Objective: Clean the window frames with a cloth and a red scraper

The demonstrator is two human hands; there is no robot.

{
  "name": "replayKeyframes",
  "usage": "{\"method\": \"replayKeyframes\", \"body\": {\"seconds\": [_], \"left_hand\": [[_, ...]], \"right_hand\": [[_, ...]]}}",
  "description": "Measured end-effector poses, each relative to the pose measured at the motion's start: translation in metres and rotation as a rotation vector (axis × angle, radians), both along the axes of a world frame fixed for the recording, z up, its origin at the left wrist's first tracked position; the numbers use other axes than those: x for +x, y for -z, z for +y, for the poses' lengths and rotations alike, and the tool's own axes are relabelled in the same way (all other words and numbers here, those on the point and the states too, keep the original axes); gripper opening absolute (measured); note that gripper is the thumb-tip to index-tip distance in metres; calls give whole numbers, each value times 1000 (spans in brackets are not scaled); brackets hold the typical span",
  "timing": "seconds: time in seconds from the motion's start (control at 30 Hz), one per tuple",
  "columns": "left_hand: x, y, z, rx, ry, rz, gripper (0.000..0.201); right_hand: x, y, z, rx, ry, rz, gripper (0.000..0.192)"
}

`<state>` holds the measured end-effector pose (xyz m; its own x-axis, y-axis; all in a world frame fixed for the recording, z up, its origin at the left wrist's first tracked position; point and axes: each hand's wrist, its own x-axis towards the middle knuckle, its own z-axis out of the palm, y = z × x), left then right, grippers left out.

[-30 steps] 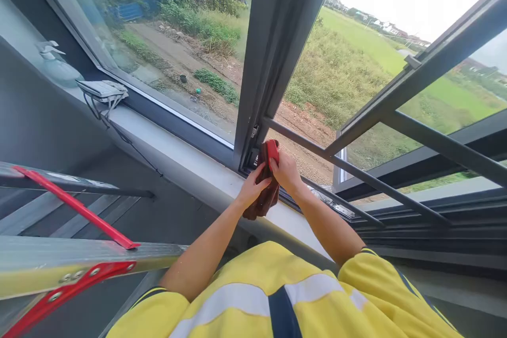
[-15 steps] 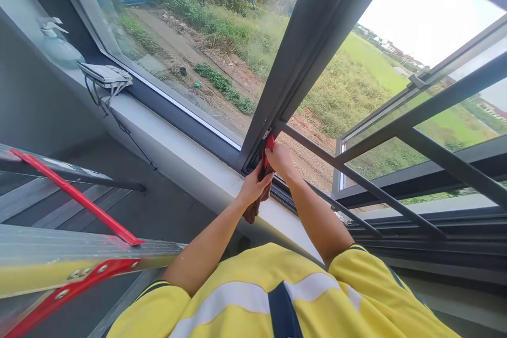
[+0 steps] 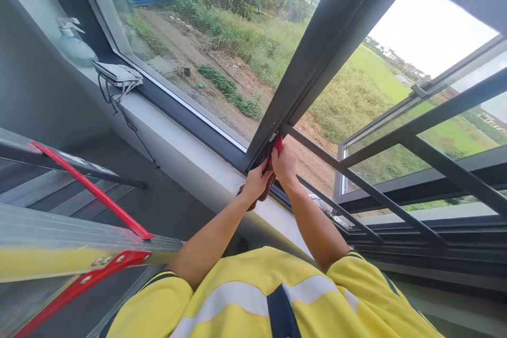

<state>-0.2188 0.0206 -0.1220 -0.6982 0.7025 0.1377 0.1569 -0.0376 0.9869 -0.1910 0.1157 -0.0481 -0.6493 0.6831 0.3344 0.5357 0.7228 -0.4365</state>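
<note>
My right hand (image 3: 284, 166) is closed around a flat red tool (image 3: 279, 144), whose working end is hidden against the window frame. My left hand (image 3: 254, 184) grips a dark brown cloth (image 3: 269, 188) just left of it and lower. Both hands are close together at the foot of the dark grey window frame post (image 3: 295, 74), where a small metal fitting shows. Part of the cloth hangs below my fingers over the sill (image 3: 186, 137).
A spray bottle (image 3: 75, 45) and a folded pale cloth-like bundle with dark cords (image 3: 119, 75) lie on the sill at left. A ladder (image 3: 71, 251) with red braces stands at lower left. Grey bars (image 3: 372, 200) and an outward-opened window sash (image 3: 396, 116) are at right.
My view has shifted slightly. More of the red tool shows above my right hand, and the cloth hangs less low, bunched under my left hand.
</note>
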Motion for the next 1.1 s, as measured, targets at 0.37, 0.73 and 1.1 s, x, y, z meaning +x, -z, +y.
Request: {"method": "replayKeyframes", "body": {"seconds": [0.37,0.73,1.1], "left_hand": [[1,-2,0,-72,74,5,50],[12,-14,18,-141,126,7,54],[18,-14,31,-147,139,-31,57]], "right_hand": [[5,-1,6,-11,12,-197,20],[17,-26,36,108,-121,-373,24],[21,-34,45,209,-293,-401,27]]}}
